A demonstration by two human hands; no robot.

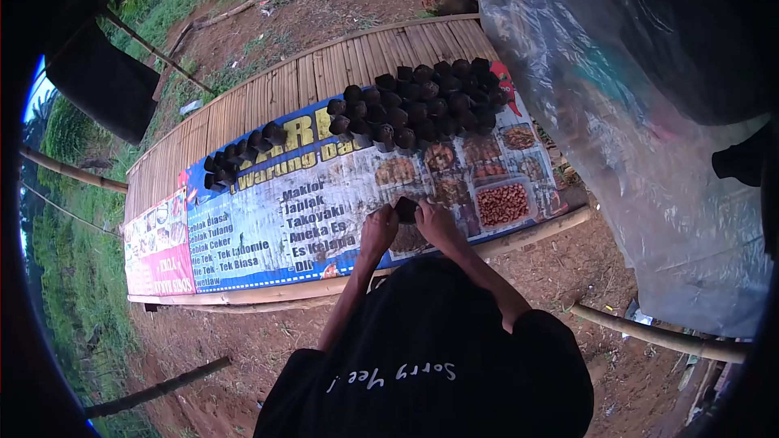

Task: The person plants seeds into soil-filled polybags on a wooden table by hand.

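Near the front edge of a bamboo table, a small black plastic planting bag (406, 211) is held between my two hands. Its left side is pinched by the fingers of my left hand (379, 232). My right hand (436, 225) has its fingers closed on the opposite side. Both hands are over the printed banner (268, 235) that covers the tabletop. Beyond them, a dense cluster of similar black bags (422, 109) stands upright, several showing soil-like filling at the top. A smaller group of black bags (239, 154) stands to the left.
Bamboo slats (341, 65) show along the table's far side. To the right of my hands is a rectangle of reddish-brown seeds (503, 204). Clear plastic sheeting (600, 130) hangs at the right. A bamboo pole (657, 332) juts in at lower right, over bare soil.
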